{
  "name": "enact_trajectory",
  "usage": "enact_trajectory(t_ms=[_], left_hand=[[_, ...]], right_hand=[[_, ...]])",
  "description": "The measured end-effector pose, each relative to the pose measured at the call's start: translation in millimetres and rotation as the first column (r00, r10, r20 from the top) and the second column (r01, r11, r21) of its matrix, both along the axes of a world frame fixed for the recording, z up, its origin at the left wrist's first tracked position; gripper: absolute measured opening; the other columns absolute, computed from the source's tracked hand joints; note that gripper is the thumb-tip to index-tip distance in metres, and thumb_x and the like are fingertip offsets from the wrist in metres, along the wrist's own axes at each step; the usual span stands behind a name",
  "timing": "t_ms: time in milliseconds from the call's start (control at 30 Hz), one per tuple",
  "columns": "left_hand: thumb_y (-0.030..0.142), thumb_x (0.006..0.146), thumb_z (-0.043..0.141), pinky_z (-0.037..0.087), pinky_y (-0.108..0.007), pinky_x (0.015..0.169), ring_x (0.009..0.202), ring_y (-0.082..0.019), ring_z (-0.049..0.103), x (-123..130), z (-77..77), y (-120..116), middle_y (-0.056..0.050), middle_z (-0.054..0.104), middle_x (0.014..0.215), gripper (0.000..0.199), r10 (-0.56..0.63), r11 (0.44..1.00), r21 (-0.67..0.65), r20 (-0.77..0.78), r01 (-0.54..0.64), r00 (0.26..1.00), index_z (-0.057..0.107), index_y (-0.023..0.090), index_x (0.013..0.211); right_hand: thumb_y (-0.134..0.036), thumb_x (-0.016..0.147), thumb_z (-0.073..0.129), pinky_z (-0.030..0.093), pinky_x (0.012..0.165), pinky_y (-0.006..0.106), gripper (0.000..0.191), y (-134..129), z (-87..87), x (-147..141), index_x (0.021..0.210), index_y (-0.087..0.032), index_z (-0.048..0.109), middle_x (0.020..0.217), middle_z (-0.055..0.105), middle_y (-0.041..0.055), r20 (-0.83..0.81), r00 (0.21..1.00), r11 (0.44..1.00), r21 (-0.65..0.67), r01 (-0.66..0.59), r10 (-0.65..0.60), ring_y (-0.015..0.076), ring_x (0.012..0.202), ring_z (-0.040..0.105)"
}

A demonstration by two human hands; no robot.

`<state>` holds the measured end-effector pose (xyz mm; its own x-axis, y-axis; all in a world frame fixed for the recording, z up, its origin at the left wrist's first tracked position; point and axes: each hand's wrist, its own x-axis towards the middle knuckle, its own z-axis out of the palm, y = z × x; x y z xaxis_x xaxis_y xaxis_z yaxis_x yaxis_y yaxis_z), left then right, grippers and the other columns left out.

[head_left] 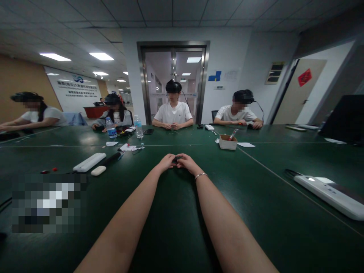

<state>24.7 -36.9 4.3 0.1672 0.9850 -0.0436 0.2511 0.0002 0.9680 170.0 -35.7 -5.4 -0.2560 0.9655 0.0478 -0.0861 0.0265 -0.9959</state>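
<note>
Both arms reach forward over the dark green table (170,212), and the hands meet near its middle. A small black object (175,159) sits between them; what it is cannot be made out. My left hand (167,162) has its fingers closed on the object's left side. My right hand (186,163), below a silver bracelet (201,175) on the wrist, closes its fingers on the right side. Fingers partly hide the object.
A white power strip (89,162) and white oval case (98,170) lie left. Beyond the hands are a small box (228,142), bottles (138,127) and paper (128,147). A white device (330,195) lies right. Several people sit across the table.
</note>
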Motion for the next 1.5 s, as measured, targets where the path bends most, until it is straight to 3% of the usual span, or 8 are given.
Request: enact_trajectory(t_ms=[133,400,733,933,1500], left_hand=[[0.028,0.083,0.048,0.049,-0.022,0.061,0.072,-0.011,0.062,-2,-16.9,1,-0.007,0.063,0.098,0.023,0.043,0.974,0.221,0.035,-0.050,0.998,0.056,0.016,0.100],[0.022,0.077,0.055,0.052,-0.027,0.070,0.076,-0.012,0.060,-18,-19.9,-6,-0.007,0.062,0.095,0.020,0.070,0.937,0.343,0.015,-0.071,0.997,0.059,0.015,0.096],[0.035,0.080,0.050,0.048,-0.025,0.062,0.066,-0.012,0.059,-20,-25.5,-3,-0.003,0.061,0.073,0.023,0.078,0.944,0.325,-0.028,-0.064,0.997,0.057,0.016,0.091],[0.037,0.080,0.050,0.046,-0.024,0.061,0.065,-0.012,0.058,-20,-29.3,0,-0.002,0.062,0.071,0.026,0.055,0.941,0.336,-0.083,-0.024,0.995,0.059,0.016,0.091],[0.038,0.080,0.049,0.046,-0.025,0.060,0.063,-0.012,0.058,-20,-27.0,-3,-0.003,0.062,0.071,0.026,0.061,0.946,0.322,-0.036,-0.047,0.997,0.059,0.015,0.090]], right_hand=[[-0.001,0.077,0.050,0.052,0.048,0.016,0.024,1,-0.8,0,0.097,-0.015,0.053,0.061,0.061,-0.0024,0.000,1.000,1.000,-0.013,0.012,-0.012,0.0061,0.045,0.059],[-0.001,0.076,0.049,0.052,0.051,0.016,0.025,-2,1.1,-1,0.097,-0.014,0.054,0.058,0.061,-0.0017,0.029,1.000,1.000,-0.002,0.001,-0.001,0.0066,0.047,0.060],[0.000,0.076,0.049,0.052,0.051,0.016,0.024,-4,4.0,-1,0.094,-0.013,0.056,0.060,0.062,-0.0002,0.022,1.000,1.000,-0.021,-0.003,0.004,0.0061,0.046,0.059],[0.001,0.075,0.048,0.052,0.050,0.015,0.024,-5,5.1,-1,0.093,-0.013,0.055,0.059,0.061,-0.0007,0.027,1.000,1.000,-0.022,0.010,-0.010,0.0069,0.049,0.060],[0.000,0.075,0.049,0.052,0.051,0.016,0.024,1,-1.3,1,0.094,-0.013,0.056,0.059,0.062,-0.0006,0.025,1.000,1.000,-0.002,-0.004,0.004,0.0074,0.049,0.061]])
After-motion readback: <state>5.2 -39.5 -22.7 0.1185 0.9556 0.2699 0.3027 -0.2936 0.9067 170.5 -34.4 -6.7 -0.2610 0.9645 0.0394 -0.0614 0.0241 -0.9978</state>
